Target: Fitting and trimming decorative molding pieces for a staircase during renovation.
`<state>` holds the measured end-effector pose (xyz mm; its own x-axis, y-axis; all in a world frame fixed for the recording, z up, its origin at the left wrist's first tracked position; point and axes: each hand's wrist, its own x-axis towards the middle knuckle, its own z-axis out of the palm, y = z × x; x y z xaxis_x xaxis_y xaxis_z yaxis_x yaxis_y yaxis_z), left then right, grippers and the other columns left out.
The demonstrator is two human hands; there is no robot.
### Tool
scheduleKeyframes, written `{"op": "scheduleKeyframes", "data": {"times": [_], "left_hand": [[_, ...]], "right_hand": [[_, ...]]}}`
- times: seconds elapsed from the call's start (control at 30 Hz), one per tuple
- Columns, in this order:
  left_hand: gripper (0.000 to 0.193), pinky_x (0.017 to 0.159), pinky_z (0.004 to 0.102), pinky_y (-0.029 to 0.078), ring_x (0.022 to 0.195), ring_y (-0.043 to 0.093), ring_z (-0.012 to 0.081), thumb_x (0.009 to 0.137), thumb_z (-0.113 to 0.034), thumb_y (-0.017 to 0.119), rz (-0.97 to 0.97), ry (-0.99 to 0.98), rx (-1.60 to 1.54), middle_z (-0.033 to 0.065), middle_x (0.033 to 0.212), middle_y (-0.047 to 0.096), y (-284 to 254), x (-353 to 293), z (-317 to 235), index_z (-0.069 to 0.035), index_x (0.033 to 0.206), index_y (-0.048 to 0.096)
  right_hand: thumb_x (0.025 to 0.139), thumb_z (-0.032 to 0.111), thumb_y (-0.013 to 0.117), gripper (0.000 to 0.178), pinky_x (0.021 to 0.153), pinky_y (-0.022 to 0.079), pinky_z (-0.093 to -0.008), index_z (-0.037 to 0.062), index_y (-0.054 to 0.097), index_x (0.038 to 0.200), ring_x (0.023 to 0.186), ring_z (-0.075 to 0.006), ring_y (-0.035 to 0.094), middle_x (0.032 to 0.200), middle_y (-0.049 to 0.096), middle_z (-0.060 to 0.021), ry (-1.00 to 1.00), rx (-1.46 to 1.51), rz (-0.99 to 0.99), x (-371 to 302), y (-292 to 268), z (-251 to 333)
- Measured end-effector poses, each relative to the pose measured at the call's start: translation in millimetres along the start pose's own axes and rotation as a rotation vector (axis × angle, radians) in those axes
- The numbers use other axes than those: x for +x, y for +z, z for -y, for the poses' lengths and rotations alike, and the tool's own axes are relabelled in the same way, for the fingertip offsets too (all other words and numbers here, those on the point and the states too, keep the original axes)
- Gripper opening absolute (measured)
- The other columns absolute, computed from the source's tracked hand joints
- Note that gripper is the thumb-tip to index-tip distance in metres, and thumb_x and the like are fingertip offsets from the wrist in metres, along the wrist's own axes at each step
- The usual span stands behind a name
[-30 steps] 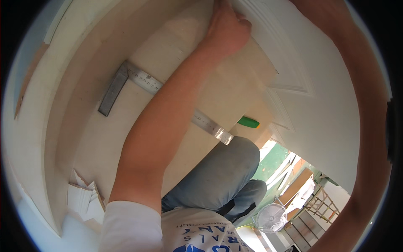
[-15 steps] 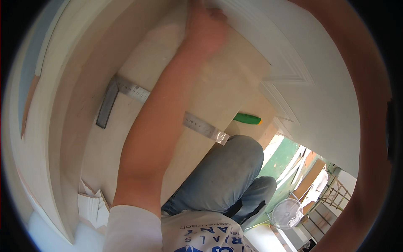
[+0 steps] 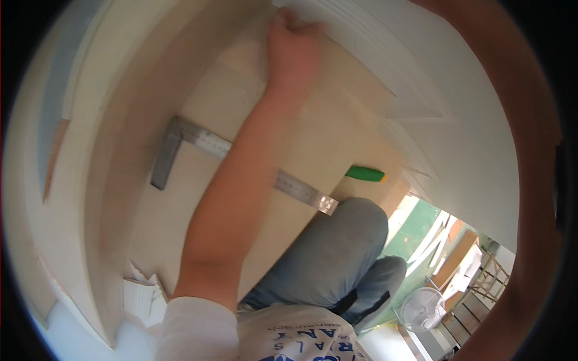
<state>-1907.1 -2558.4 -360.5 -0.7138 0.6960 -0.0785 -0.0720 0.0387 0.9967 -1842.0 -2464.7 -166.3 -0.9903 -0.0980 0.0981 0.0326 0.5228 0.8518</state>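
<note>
My left hand (image 3: 295,51) reaches to the far end of a pale board (image 3: 253,90), beside the edge of a white moulded panel (image 3: 475,138). Its fingers are curled in and somewhat blurred; whatever they may pinch cannot be made out. Under my left forearm lies a metal try square (image 3: 301,191), its thick grey stock to the left and its ruled blade partly covered by the arm. A green handle (image 3: 366,174) with a yellow-orange end rests near my knee. At the right rim a large blurred arm shape shows, but my right hand is out of sight.
Broken pieces of white moulding (image 3: 143,298) lie at the lower left. A tall pale board wall (image 3: 99,180) curves along the left side. My bent knee (image 3: 355,234) sits at the board's near edge. A round fan (image 3: 421,308) stands at the lower right, near wood strips.
The view has shifted a little, so the try square, green handle and fan sit further right and lower. My left hand has drawn slightly back, still near the panel's edge.
</note>
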Motion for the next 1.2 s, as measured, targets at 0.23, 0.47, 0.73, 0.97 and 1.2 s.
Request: {"op": "scheduleKeyframes", "data": {"times": [0.23, 0.47, 0.73, 0.97, 1.2], "left_hand": [[0.071, 0.102, 0.032, 0.049, 0.119, 0.064, 0.0224, 0.091, -0.004, 0.059, 0.013, 0.049, -0.159, 0.0187, 0.139, 0.053, 3.5, -2.3, 1.2, 0.014, 0.154, 0.03], [0.068, 0.09, 0.028, 0.054, 0.106, 0.068, 0.0223, 0.093, 0.001, 0.051, 0.005, 0.08, -0.305, 0.015, 0.13, 0.055, 10.0, 5.6, 2.0, 0.011, 0.155, 0.027], [0.071, 0.081, 0.0304, 0.054, 0.099, 0.067, 0.0194, 0.095, 0.002, 0.048, 0.03, 0.193, -0.119, 0.0113, 0.123, 0.054, 18.1, 5.8, 10.2, 0.004, 0.16, 0.02], [0.077, 0.08, 0.0309, 0.054, 0.089, 0.061, 0.0172, 0.093, 0.002, 0.053, -0.017, 0.329, 0.08, 0.0113, 0.117, 0.055, 22.5, 4.8, 18.9, 0.005, 0.161, 0.017], [0.078, 0.084, 0.0326, 0.052, 0.091, 0.059, 0.0214, 0.092, 0.0, 0.054, -0.058, 0.324, 0.059, 0.014, 0.116, 0.056, 23.8, 7.2, 20.1, 0.007, 0.16, 0.017]], "right_hand": [[0.09, 0.014, 0.067, 0.027, 0.115, 0.037, -0.0429, 0.0099, 0.078, 0.114, 0.132, -0.0298, 0.048, 0.133, 0.059, -0.0146, -0.03, 0.148, 0.169, 5.1, -11.4, 0.9], [0.093, 0.012, 0.062, 0.029, 0.115, 0.037, -0.0417, 0.0097, 0.075, 0.119, 0.132, -0.0295, 0.048, 0.137, 0.058, -0.0142, 0.044, 0.182, 0.1, 5.5, -20.2, 1.8], [0.094, 0.014, 0.063, 0.036, 0.118, 0.033, -0.0449, 0.0106, 0.068, 0.129, 0.137, -0.0304, 0.045, 0.145, 0.053, -0.0162, 0.025, 0.165, 0.118, 10.0, 0.9, -4.2], [0.09, 0.017, 0.07, 0.038, 0.117, 0.033, -0.0448, 0.0103, 0.068, 0.127, 0.137, -0.0312, 0.045, 0.145, 0.052, -0.0176, 0.047, 0.219, 0.32, 20.4, -32.7, 1.7], [0.085, 0.022, 0.077, 0.049, 0.114, 0.034, -0.0441, 0.007, 0.066, 0.131, 0.134, -0.029, 0.046, 0.143, 0.054, -0.0153, 0.002, 0.063, 0.235, 18.6, -31.4, 1.9]]}}
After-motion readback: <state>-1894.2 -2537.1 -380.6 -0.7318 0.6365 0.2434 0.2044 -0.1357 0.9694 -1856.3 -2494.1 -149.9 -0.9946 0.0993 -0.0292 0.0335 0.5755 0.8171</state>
